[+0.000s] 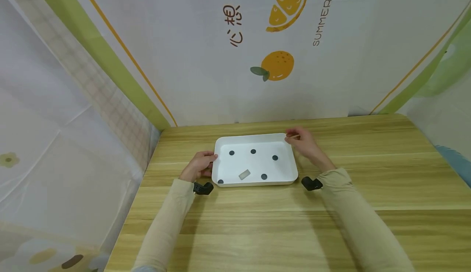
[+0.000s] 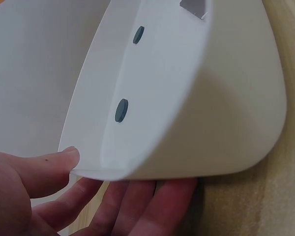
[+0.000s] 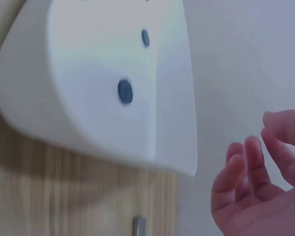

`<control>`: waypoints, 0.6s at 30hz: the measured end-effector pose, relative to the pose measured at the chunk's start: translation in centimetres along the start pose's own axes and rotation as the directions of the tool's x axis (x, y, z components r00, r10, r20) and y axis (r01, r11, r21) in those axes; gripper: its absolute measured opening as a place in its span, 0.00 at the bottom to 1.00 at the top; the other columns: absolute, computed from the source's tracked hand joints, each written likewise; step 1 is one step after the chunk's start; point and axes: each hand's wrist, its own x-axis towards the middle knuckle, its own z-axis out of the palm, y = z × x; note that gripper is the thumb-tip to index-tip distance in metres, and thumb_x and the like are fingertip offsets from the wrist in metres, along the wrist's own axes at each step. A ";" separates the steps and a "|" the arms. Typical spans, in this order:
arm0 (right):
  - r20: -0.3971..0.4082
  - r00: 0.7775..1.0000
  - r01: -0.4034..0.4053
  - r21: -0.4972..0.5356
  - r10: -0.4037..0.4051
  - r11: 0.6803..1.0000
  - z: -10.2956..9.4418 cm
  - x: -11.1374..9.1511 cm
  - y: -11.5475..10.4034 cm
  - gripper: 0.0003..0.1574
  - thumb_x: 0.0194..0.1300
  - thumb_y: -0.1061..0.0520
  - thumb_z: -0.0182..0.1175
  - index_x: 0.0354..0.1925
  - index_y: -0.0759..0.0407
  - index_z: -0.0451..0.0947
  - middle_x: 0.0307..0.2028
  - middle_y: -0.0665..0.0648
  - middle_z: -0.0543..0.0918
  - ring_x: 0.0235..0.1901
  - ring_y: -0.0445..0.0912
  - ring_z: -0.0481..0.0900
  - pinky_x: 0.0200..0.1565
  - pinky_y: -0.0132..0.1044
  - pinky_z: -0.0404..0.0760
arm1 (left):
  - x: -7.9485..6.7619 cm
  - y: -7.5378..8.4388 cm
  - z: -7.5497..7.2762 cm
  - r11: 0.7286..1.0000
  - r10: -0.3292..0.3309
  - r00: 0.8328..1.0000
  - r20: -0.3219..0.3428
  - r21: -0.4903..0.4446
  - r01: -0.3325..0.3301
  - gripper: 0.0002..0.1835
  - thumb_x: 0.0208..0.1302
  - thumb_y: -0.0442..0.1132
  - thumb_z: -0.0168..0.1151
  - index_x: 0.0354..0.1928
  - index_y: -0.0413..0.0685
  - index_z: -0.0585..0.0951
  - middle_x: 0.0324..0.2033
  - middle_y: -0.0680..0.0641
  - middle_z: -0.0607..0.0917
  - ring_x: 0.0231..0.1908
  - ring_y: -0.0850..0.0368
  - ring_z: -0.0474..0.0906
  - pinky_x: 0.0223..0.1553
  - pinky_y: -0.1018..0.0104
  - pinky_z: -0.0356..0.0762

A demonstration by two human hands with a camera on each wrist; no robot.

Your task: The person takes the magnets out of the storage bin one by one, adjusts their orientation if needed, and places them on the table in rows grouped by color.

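Observation:
A shallow white tray (image 1: 257, 157) with rounded corners sits on the wooden table. Inside it are several small dark round discs (image 1: 253, 151) and a small greyish rectangular piece (image 1: 244, 174). My left hand (image 1: 201, 165) grips the tray's left side. In the left wrist view its thumb (image 2: 69, 156) lies at the rim while the fingers bend along the outside of the wall. By the tray's back right corner is my right hand (image 1: 302, 141). The right wrist view shows this hand (image 3: 258, 182) apart from the rim, fingers loosely bent around nothing.
A small grey bar (image 3: 139, 227) lies on the table beside the tray's right end. White cloth (image 1: 206, 92) printed with oranges and lettering hangs behind the table, and more cloth (image 1: 55, 141) hangs at the left. Wood tabletop (image 1: 257, 223) extends in front of the tray.

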 end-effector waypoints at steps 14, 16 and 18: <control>0.149 0.988 0.031 -0.015 -0.029 0.999 4.2 -0.9 -2.4 0.20 0.70 0.57 0.56 0.56 0.65 0.73 0.53 0.63 0.78 0.49 0.55 0.76 0.42 0.36 0.76 | -0.1 0.0 0.1 1.000 0.007 1.000 -0.003 0.003 -0.007 0.25 0.74 0.41 0.51 0.68 0.39 0.65 0.52 0.38 0.78 0.36 0.54 0.79 0.33 0.59 0.84; 0.171 0.985 0.024 -0.002 -0.023 1.000 4.8 -0.9 -2.5 0.19 0.70 0.57 0.56 0.56 0.64 0.74 0.53 0.63 0.78 0.48 0.54 0.76 0.41 0.35 0.77 | 0.0 0.0 0.1 1.000 0.003 1.000 -0.005 0.005 -0.003 0.25 0.74 0.41 0.51 0.68 0.40 0.65 0.52 0.38 0.77 0.36 0.54 0.80 0.34 0.59 0.84; 0.191 0.981 0.025 0.003 -0.025 1.000 5.6 -1.0 -2.5 0.19 0.69 0.57 0.56 0.56 0.64 0.74 0.53 0.63 0.78 0.48 0.53 0.76 0.41 0.35 0.76 | 0.0 0.0 0.0 1.000 0.005 1.000 -0.004 0.006 -0.005 0.25 0.74 0.41 0.51 0.68 0.40 0.65 0.53 0.38 0.78 0.36 0.54 0.80 0.35 0.59 0.84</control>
